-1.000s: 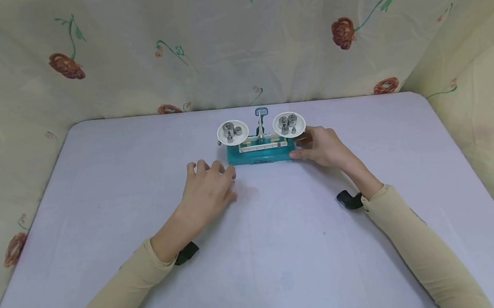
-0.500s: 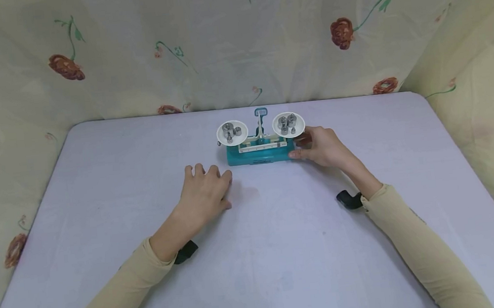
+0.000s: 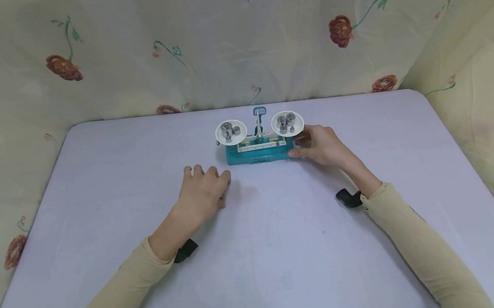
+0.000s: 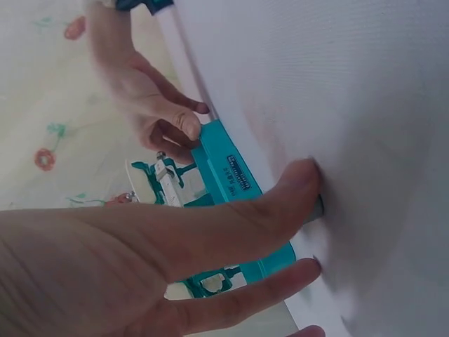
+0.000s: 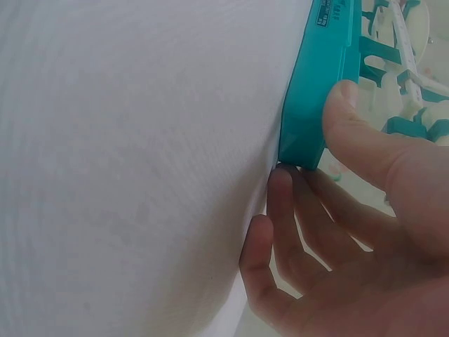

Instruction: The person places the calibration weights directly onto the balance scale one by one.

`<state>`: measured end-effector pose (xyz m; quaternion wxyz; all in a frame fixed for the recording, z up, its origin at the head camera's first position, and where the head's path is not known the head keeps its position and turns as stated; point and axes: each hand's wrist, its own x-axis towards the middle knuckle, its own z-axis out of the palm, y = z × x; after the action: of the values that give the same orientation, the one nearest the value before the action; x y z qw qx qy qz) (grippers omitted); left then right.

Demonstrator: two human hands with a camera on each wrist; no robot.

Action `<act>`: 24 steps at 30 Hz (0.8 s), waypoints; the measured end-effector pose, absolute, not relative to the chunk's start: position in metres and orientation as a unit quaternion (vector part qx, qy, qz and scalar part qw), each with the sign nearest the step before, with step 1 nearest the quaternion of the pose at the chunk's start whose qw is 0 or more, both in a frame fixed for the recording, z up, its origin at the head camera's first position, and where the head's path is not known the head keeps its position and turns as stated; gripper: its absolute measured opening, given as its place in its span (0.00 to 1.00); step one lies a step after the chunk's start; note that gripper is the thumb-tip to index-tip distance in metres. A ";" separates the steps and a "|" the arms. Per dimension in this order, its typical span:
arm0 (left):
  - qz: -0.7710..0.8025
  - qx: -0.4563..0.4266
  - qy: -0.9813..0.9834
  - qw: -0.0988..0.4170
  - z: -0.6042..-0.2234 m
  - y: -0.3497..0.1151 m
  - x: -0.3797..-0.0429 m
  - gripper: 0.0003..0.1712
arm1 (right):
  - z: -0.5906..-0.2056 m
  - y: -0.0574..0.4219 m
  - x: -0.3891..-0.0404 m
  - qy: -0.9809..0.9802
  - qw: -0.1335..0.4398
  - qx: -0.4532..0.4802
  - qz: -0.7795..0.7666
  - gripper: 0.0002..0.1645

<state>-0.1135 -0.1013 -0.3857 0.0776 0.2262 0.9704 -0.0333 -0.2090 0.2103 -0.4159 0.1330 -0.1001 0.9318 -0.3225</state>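
A teal balance scale (image 3: 259, 154) with two white pans stands near the table's far edge. Several metal weights (image 3: 286, 122) sit in the right pan; a few more weights (image 3: 230, 130) sit in the left pan. My right hand (image 3: 324, 145) holds the right end of the teal base, thumb on its front and fingers about its end. Left of the scale and nearer to me, my left hand (image 3: 201, 194) is low over the table with bent fingers. Beside its thumb a small grey thing (image 4: 316, 210) shows, mostly hidden; I cannot tell whether it is pinched.
A white cloth covers the table (image 3: 278, 250). Behind it hangs a flowered curtain (image 3: 218, 42), with another fold along the right side. Black wrist devices (image 3: 349, 197) show under both cuffs.
My left hand has drawn back slightly, toward me and to the left, away from the scale. The right hand keeps its hold, and the scale stays in place.
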 end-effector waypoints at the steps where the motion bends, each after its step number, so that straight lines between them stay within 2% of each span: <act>1: -0.033 0.226 0.970 0.077 -0.386 -0.101 -0.114 0.27 | -0.416 0.210 -0.209 0.932 0.133 -0.100 -0.322 0.37; 10: -0.031 0.229 0.971 0.054 -0.390 -0.101 -0.116 0.21 | -0.415 0.210 -0.209 0.934 0.132 -0.101 -0.317 0.37; 17: -0.022 0.230 0.973 0.030 -0.394 -0.101 -0.118 0.11 | -0.416 0.210 -0.209 0.933 0.131 -0.103 -0.319 0.36; 24: -0.020 0.234 0.972 -0.004 -0.399 -0.102 -0.118 0.09 | -0.416 0.210 -0.209 0.933 0.134 -0.102 -0.319 0.37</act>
<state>-0.1184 -0.1018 -0.3993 -0.0040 0.2336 0.9721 -0.0198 -0.2091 0.2102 -0.4162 0.1336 -0.1018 0.9327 -0.3193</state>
